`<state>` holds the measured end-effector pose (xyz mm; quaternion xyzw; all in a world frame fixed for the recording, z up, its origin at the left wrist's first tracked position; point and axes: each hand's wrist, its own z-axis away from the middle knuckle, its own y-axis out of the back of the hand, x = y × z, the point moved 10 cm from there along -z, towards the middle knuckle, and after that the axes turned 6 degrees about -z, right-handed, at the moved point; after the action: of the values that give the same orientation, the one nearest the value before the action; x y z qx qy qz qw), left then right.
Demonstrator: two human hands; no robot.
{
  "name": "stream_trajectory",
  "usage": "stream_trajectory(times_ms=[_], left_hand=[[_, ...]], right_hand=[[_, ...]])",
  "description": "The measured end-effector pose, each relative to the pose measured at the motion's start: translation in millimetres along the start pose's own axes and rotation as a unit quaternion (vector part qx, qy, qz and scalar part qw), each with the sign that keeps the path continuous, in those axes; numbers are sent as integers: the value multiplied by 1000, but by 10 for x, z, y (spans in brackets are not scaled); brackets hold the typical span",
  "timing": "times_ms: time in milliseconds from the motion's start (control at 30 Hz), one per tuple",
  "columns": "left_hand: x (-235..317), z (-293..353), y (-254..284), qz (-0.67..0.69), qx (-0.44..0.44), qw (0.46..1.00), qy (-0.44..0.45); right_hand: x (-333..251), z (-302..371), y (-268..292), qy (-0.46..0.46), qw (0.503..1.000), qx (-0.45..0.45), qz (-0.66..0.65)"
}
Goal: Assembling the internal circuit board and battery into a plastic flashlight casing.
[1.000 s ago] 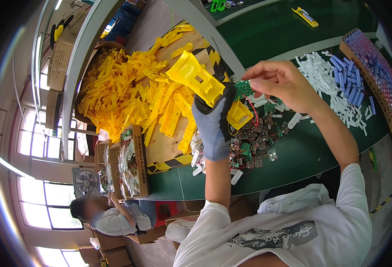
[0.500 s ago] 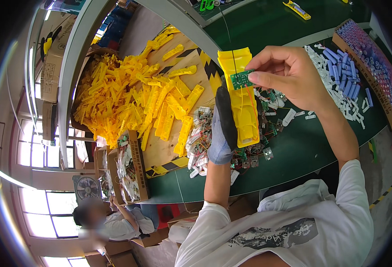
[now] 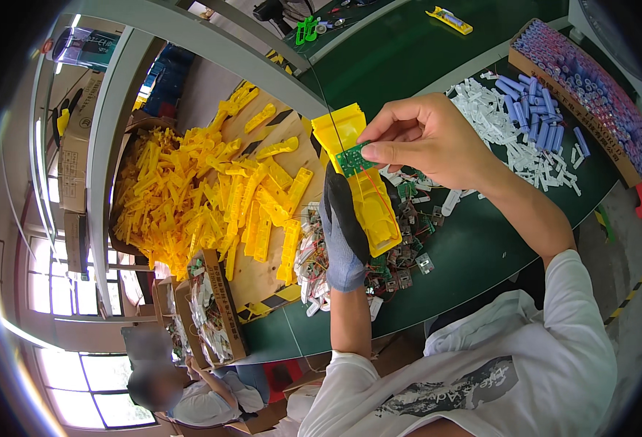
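1. Print in dark characters runs along the battery carton [image 3: 581, 121], by the tabletop's right edge; the shirt [image 3: 554, 379] carries print too.
2. Left hand [image 3: 341, 229], gloved, grasps the yellow shell [image 3: 379, 215] above the tabletop [image 3: 481, 273], inward from its near edge.
3. Right hand [image 3: 437, 142] pinches the green circuit board [image 3: 351, 159] over the shell.
4. Tabletop is green; windows [image 3: 106, 371] stand beyond its left edge.

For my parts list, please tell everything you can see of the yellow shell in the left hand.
The yellow shell is a long, open trough, apparently glossy plastic, with inner ridges and a wider upper end. Its open side shows; its top leans left. The gloved left hand grips its left side above a heap of parts. A green circuit board in the right hand covers part of its upper section; whether they touch is unclear.
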<state>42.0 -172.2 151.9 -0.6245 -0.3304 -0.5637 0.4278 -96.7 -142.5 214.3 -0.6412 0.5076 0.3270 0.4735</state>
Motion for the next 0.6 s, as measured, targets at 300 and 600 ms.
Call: stream_trajectory(times_ms=[300, 600], left_hand=[[351, 55, -38, -139, 19, 981, -131], [432, 86, 77, -90, 69, 980, -165]], right_hand=[[-42, 36, -59, 28, 999, 15, 36], [19, 58, -230, 16, 995, -57, 79]])
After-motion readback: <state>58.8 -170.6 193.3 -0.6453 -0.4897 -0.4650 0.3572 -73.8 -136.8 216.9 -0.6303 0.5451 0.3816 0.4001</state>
